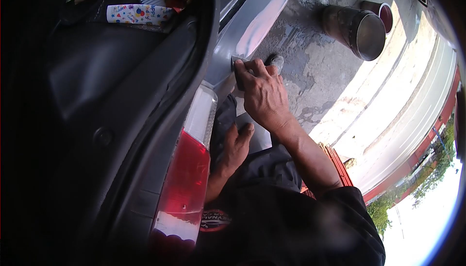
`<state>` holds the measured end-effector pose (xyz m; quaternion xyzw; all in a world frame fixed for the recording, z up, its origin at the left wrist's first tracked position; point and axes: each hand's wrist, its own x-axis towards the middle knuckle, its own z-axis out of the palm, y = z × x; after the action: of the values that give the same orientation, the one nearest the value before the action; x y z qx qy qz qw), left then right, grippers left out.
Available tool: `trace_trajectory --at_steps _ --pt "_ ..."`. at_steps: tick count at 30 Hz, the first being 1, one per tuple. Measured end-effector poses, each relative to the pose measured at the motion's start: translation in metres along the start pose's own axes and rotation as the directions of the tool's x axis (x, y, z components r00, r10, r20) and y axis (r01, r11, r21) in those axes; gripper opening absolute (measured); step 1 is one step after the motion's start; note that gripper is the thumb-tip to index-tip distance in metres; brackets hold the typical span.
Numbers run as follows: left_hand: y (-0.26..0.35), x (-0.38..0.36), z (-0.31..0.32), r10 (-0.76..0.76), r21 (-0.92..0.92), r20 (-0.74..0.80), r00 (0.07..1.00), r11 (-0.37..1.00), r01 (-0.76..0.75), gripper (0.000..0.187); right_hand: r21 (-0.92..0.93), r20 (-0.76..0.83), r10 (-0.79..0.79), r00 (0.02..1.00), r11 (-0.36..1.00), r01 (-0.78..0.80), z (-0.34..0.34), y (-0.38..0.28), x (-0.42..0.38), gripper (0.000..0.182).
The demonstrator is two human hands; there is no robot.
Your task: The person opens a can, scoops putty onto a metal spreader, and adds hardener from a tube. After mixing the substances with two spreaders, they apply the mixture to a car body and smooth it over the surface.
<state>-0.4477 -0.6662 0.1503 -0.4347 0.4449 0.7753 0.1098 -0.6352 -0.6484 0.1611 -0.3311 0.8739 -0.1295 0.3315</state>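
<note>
My right hand [266, 93] presses a small dark grey piece, by its look sandpaper [239, 77], against the grey car body panel [224, 52]. Its fingers are bent over the piece and hide most of it. Just above the fingertips, a long pale pink patch of filler [262, 23] runs along the panel. Lower down, my left hand [237, 145] is beside the red and white tail light [187, 164], thumb apart from the fingers. I see nothing in it, though part of it is in shadow.
The open trunk with its black rubber seal [209, 28] fills the left side, a patterned birthday paper [138, 14] inside. On the wet concrete stand a dark bucket [347, 29] and a reddish container [383, 13]. A shoe tip [276, 62] shows beyond my right hand.
</note>
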Motion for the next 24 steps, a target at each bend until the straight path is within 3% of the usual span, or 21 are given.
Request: trace_trajectory --at_steps 3,4,7,10,12,14,17,19,22,24 --pt "0.0 0.002 0.004 -0.021 -0.067 -0.002 1.0 0.998 0.021 0.036 0.126 0.019 -0.007 1.0 0.992 0.005 -0.02 0.009 -0.012 0.057" --pt "0.002 0.004 0.005 -0.022 -0.096 -0.005 1.0 0.995 0.022 0.035 0.131 -0.016 0.031 0.999 0.991 -0.029 -0.028 0.009 -0.019 0.057" --pt "0.013 0.009 0.016 -0.087 -0.257 -0.063 0.994 0.964 0.068 0.033 0.178 -0.201 -0.084 0.976 0.977 0.121 -0.047 0.024 -0.044 0.056" --pt "0.045 0.017 0.038 -0.191 -0.677 -0.058 0.98 0.728 0.102 0.031 0.229 -0.137 -0.264 0.955 0.929 0.29 -0.051 0.043 -0.083 0.059" --pt "0.037 0.021 0.03 -0.15 -0.744 0.034 0.988 0.656 0.125 0.031 0.245 -0.035 -0.378 0.925 0.894 0.375 -0.053 0.05 -0.108 0.061" --pt "0.037 0.023 0.03 -0.123 -0.776 0.065 0.99 0.617 0.128 0.031 0.223 0.02 -0.465 0.885 0.865 0.449 -0.051 0.057 -0.123 0.062" --pt "0.037 0.019 0.033 -0.134 -0.771 0.034 0.99 0.627 0.111 0.031 0.077 -0.006 -0.462 0.887 0.884 0.461 -0.045 0.081 -0.126 0.061" --pt "0.031 0.014 0.032 -0.163 -0.753 0.016 0.987 0.648 0.119 0.031 0.005 0.057 -0.435 0.899 0.9 0.435 -0.043 0.1 -0.12 0.058" --pt "0.033 0.012 0.027 -0.074 -0.743 -0.01 0.997 0.668 0.042 0.03 -0.08 0.137 -0.41 0.902 0.903 0.423 -0.032 0.128 -0.106 0.054" --pt "0.029 0.007 0.028 -0.125 -0.709 -0.027 0.992 0.702 0.07 0.03 -0.07 -0.032 -0.317 0.948 0.947 0.314 -0.034 0.124 -0.081 0.056"
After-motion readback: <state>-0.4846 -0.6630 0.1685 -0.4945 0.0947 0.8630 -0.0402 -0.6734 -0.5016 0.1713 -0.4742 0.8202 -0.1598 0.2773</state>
